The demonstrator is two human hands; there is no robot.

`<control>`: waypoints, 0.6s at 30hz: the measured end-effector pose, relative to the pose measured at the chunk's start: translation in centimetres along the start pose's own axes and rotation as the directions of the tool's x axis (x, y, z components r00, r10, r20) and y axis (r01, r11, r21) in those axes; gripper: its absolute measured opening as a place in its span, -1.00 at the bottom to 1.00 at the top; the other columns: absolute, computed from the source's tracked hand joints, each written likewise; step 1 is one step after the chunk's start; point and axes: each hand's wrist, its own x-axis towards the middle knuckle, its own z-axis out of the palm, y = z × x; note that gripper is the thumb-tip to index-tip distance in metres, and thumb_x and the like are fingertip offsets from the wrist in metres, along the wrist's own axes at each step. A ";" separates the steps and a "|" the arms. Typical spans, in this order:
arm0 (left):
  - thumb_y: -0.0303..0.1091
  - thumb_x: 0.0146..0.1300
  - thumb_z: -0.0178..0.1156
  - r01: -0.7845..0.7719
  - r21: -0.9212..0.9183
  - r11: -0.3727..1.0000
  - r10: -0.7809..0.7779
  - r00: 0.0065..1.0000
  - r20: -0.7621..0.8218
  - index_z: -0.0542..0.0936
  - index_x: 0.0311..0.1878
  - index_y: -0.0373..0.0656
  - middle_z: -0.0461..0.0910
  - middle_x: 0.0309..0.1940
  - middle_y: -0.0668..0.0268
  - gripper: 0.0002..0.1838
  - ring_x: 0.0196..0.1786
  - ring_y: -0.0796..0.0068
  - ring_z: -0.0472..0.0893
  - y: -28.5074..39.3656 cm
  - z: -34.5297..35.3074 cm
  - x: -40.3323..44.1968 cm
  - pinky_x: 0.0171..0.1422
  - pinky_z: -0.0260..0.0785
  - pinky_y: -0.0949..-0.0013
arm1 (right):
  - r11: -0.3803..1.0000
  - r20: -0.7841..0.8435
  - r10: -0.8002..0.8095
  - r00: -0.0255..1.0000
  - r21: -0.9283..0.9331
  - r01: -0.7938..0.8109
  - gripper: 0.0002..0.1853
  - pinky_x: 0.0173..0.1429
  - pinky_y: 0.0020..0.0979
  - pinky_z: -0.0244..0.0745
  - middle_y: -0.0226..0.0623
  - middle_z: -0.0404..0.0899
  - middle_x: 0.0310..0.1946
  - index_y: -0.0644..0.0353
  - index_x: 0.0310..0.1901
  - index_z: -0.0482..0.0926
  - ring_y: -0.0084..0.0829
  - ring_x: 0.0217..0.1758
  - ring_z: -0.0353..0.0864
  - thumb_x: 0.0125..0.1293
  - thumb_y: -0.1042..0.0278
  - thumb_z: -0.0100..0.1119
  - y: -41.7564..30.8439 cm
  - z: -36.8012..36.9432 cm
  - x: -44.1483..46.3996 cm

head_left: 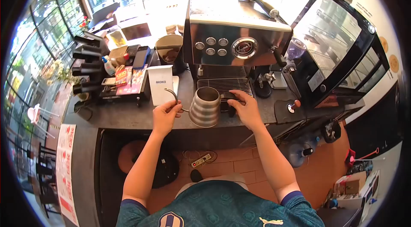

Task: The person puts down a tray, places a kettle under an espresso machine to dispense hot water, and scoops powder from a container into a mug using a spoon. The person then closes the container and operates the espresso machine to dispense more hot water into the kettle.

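A silver gooseneck kettle (204, 109) with a ribbed body and open top is held upright at the counter's front edge, just before the espresso machine (237, 51). My left hand (166, 117) pinches its thin curved spout. On the other side, the fingers of my right hand (245, 108) close on the dark handle (228, 95). The inside of the kettle looks dark, and its contents cannot be made out. Behind it lies the machine's slatted drip tray (231, 85). A white box (161, 82) stands behind my left hand.
To the right are a portafilter (269, 79), a tamper (294, 106) and a glass-fronted display case (338, 47). Stacked dark cups (87, 71), magazines (132, 80) and a dark bin (169, 49) stand left. Below, a power strip (201, 160) and a water jug (299, 153) rest on the floor.
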 end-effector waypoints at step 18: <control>-0.41 0.38 0.30 0.104 0.012 0.995 -0.104 0.994 0.040 0.68 0.01 -0.41 0.73 -0.28 0.23 -0.74 -0.26 0.47 0.74 -3.1 0.2 7.1 -0.22 0.56 0.48 | 0.964 -0.017 -0.028 0.999 -0.266 0.022 -0.54 0.02 -0.31 0.57 -0.07 0.75 -0.06 0.14 0.20 0.65 -0.25 -0.09 0.74 0.32 0.14 0.40 2.5 0.6 6.7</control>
